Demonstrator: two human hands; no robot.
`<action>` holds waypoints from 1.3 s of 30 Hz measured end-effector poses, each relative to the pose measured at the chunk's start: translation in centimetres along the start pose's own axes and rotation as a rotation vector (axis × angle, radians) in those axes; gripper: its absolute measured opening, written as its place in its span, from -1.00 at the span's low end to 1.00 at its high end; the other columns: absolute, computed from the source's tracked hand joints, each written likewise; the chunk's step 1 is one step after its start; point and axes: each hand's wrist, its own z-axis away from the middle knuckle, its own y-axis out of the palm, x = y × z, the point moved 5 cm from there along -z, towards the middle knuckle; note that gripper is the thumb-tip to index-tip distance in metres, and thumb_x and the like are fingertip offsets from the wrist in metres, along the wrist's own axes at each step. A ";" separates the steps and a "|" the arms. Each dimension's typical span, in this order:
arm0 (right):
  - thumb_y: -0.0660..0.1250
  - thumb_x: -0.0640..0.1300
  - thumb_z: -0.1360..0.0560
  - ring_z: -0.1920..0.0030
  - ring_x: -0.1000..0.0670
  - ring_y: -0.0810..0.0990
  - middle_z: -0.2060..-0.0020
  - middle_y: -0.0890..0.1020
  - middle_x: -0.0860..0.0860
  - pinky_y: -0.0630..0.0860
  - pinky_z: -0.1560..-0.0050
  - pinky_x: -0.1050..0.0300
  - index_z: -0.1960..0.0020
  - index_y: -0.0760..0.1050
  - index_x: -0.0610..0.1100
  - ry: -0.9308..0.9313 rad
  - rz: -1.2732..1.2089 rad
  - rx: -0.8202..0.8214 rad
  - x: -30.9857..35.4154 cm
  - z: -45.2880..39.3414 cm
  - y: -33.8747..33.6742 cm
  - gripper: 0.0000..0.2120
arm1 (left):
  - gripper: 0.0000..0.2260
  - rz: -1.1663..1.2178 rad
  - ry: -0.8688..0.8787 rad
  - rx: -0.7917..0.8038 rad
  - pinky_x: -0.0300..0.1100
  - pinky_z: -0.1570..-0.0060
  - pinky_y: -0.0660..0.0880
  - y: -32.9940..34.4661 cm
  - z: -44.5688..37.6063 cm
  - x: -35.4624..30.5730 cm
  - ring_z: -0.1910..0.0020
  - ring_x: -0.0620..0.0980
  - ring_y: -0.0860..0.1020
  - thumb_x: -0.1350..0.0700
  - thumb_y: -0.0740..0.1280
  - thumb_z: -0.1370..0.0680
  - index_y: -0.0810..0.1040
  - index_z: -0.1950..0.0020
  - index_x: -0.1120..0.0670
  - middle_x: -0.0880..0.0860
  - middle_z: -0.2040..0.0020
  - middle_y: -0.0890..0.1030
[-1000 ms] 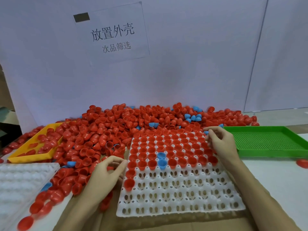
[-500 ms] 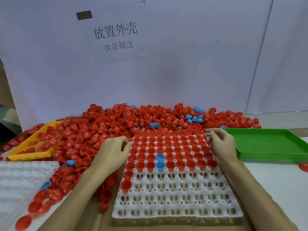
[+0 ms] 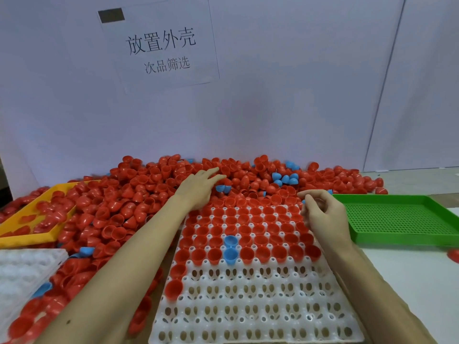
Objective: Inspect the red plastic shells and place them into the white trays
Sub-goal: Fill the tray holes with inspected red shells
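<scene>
A big heap of red plastic shells (image 3: 129, 194), with a few blue shells (image 3: 283, 178) mixed in, covers the back of the table. In front of me lies a white tray (image 3: 248, 309); its far rows hold red shells (image 3: 263, 229) and two blue ones (image 3: 230, 247), and its near rows stand bare. My left hand (image 3: 198, 188) reaches over the heap beyond the tray's far left corner, fingers spread on the shells. My right hand (image 3: 323, 214) hovers over the tray's far right corner with curled fingers; whether it holds anything is hidden.
A green perforated tray (image 3: 407, 219) sits to the right, a yellow tray (image 3: 27, 238) with red shells to the left, and a second white tray (image 3: 22, 269) at the near left. One loose red shell (image 3: 454, 254) lies at the right edge. A paper sign (image 3: 161, 45) hangs on the back wall.
My left hand has moved from the near left side of the tray forward into the heap, its fingers spreading. My right hand has stayed at the far right corner.
</scene>
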 end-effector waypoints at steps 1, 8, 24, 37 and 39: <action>0.27 -0.25 -0.68 0.34 -0.06 0.48 0.40 0.58 0.05 0.44 0.26 -0.04 -0.02 0.66 -0.07 -0.010 0.006 0.006 0.3 0.1 0.1 -0.79 | -0.51 0.068 -0.002 0.052 0.08 -0.47 0.38 0.3 -0.3 -0.4 -0.56 0.08 0.32 0.28 0.18 -0.68 0.36 -0.60 -0.03 0.00 -0.65 0.23; 0.26 -0.29 -0.67 0.38 -0.03 0.49 0.40 0.58 0.00 0.46 0.29 -0.02 0.02 0.65 -0.09 -0.046 0.056 0.047 1.3 0.9 0.4 -0.77 | -0.73 0.291 -0.168 0.039 -0.02 -0.23 0.54 0.8 -1.1 -0.9 -0.16 0.09 0.55 0.35 0.29 -0.63 0.57 -0.32 0.26 0.09 -0.34 0.42; 0.30 -0.25 -0.67 0.38 0.12 0.57 0.33 0.65 0.03 0.52 0.31 0.24 -0.05 0.65 -0.05 0.026 0.041 0.234 2.3 1.8 1.5 -0.81 | -0.77 1.102 -0.115 -0.441 -0.33 -0.29 0.51 -5.4 8.0 -5.4 -0.29 -0.19 0.58 0.19 0.51 -0.56 0.73 -0.20 -0.01 -0.16 -0.29 0.60; 0.52 -0.12 -0.55 -0.01 -0.04 0.75 0.00 0.74 -0.03 0.70 -0.10 -0.04 -0.22 0.65 -0.04 -0.084 0.039 0.767 5.5 7.4 6.5 -0.74 | -0.74 2.011 -0.367 -0.224 -0.27 -0.14 0.60 -4.5 17.3 -9.8 -0.21 0.08 0.69 0.16 0.52 -0.47 0.73 -0.16 0.10 0.19 -0.18 0.72; 0.53 -0.12 -0.53 -0.03 -0.02 0.76 -0.01 0.75 -0.03 0.70 -0.12 -0.02 -0.22 0.64 -0.06 -0.070 0.016 0.749 5.5 7.2 6.4 -0.72 | -0.76 1.807 -0.311 -0.246 -0.32 -0.15 0.58 -5.0 17.5 -9.5 -0.18 0.03 0.70 0.08 0.52 -0.50 0.73 -0.17 -0.01 0.07 -0.16 0.73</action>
